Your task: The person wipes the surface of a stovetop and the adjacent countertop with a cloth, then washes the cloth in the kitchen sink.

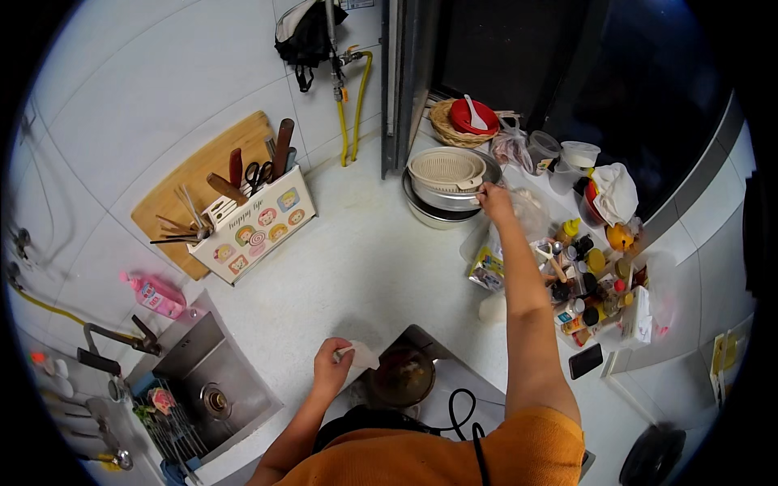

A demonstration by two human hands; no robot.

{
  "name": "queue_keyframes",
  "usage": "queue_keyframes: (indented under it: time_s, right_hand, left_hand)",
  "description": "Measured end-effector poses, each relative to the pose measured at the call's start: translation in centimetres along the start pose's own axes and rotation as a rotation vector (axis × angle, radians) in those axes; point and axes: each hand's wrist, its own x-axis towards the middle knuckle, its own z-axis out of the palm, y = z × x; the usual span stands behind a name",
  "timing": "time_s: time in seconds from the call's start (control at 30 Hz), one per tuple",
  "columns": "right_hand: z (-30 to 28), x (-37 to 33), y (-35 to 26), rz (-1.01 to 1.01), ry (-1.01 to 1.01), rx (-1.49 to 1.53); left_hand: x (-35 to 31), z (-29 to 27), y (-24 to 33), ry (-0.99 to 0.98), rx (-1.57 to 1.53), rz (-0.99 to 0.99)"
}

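Nearest, beside the pan (403, 377), a small white piece (363, 356) lies crosswise, its long axis running left to right and its wide end pointing right, pinched in the closed fingers of the left hand (328, 366); it looks thin, its kind unclear. Farther off on the counter (348, 259), the right hand (494, 201) curls its fingers at the right rim of a shiny metal bowl (446, 199), whether gripping I cannot tell, and a beige slotted strainer (446, 168) sits inside, its handle pointing right.
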Motion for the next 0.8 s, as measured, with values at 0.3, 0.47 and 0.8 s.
queue_keyframes:
  time_s: [0.3,0.47,0.8]
  right_hand:
    - [3.0,-3.5,-2.9,0.194,-0.123,-0.098]
    - [1.9,-5.1,-7.4,0.085,-0.266,-0.288]
    - [-0.8,-12.7,-17.8,-0.238,-0.629,-0.061]
  left_hand:
    - [-1.5,0.9,1.1,0.003,0.005,-0.002]
    - [-3.7,0.6,0.7,0.051,-0.026,-0.054]
    - [-9.0,-3.9,-0.5,0.157,-0.267,-0.253]
